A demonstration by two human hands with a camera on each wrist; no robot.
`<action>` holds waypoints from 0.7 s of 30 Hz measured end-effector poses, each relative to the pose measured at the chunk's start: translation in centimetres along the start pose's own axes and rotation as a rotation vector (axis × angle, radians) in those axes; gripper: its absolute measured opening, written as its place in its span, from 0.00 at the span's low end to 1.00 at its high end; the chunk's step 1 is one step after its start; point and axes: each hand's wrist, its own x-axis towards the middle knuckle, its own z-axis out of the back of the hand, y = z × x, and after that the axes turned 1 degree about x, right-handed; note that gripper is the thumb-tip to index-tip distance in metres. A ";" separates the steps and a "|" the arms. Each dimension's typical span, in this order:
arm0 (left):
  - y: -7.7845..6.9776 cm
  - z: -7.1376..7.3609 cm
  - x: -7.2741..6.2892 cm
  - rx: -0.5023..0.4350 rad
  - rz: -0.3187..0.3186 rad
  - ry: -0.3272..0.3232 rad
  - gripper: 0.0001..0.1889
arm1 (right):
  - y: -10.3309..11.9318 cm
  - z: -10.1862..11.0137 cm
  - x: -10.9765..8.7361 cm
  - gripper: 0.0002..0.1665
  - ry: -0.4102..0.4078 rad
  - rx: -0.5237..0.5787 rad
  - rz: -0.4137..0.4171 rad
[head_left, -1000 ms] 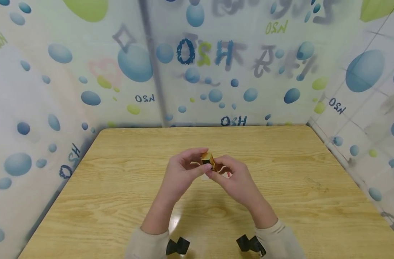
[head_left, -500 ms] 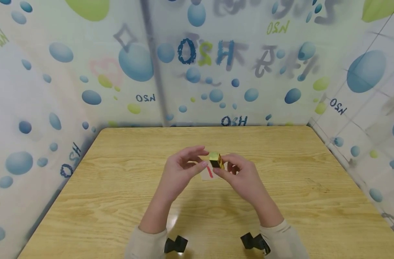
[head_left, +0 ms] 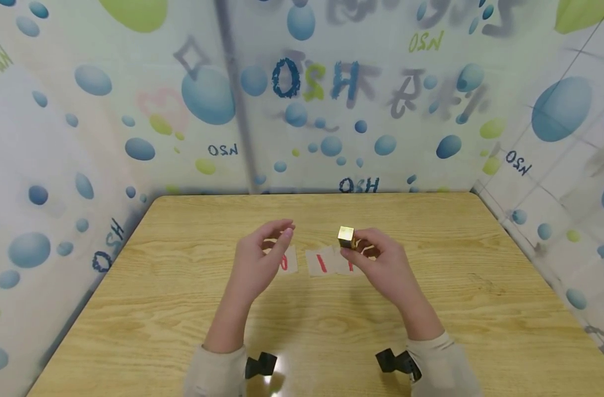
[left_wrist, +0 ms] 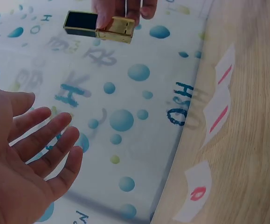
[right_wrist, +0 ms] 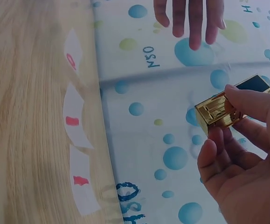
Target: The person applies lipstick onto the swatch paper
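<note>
My right hand (head_left: 381,262) pinches a small shiny gold-and-black rectangular case (head_left: 346,236), much like a lipstick tube or a lighter, between thumb and fingers. In the right wrist view its gold end (right_wrist: 214,112) points away from the palm, and a black panel (right_wrist: 253,84) shows beyond the thumb. The case is held above the table. To the left, my left hand (head_left: 259,262) hovers with nothing in it. The fingers (left_wrist: 55,130) are spread and relaxed in the left wrist view.
Paper slips marked in red lie in a row on the wooden table (head_left: 182,309): a slip with a 0 (head_left: 290,262), a slip with a stroke (head_left: 320,262) and another stroke slip (right_wrist: 81,182). Bubble-printed sheeting (head_left: 331,149) stands around the table.
Both hands were together at the case. The left hand has let go and moved left; the right hand has carried the case to the right. The paper slips have come into sight.
</note>
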 end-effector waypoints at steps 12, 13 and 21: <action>1.6 1.7 0.2 0.145 -0.002 -0.078 0.17 | -1.4 1.3 0.5 0.14 -0.027 -0.033 -0.049; 1.7 1.8 0.2 0.152 0.002 -0.078 0.18 | -1.4 1.5 0.5 0.15 -0.028 -0.033 -0.059; 2.5 2.5 0.4 0.225 0.033 -0.061 0.20 | -1.8 2.6 0.6 0.19 -0.036 -0.037 -0.152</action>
